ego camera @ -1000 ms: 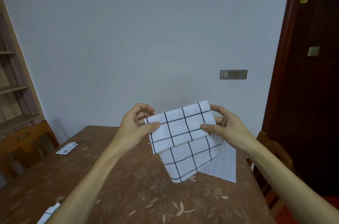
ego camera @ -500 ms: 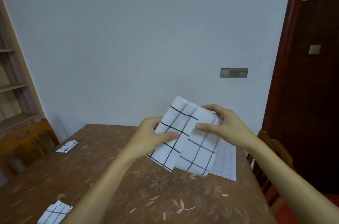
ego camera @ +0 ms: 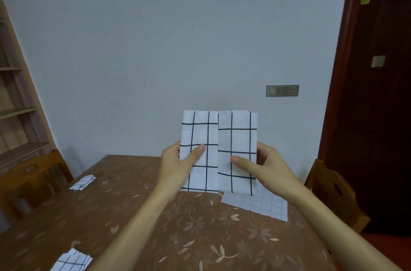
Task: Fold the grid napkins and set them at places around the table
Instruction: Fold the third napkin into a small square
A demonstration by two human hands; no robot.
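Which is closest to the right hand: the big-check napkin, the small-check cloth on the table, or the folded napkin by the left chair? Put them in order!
1. big-check napkin: held in the right hand, in the air.
2. small-check cloth: flat on the table, just below that hand.
3. folded napkin: far across, at the table's left edge.

Bold-grid napkin [ego camera: 235, 141]: white, dark wide-spaced lines, held upright above the desk's [ego camera: 133, 215] far middle as two tall panels side by side, left grip [ego camera: 178, 164] pinching the left panel, right grip [ego camera: 266, 166] the right. Fine-grid napkin [ego camera: 262, 206]: white, thin pale lines, flat on the desk's far right, its far part hidden behind the held one. Small folded napkin [ego camera: 82, 182] at the desk's far left edge; second folded napkin [ego camera: 71, 260] at its near left, cut by the frame.
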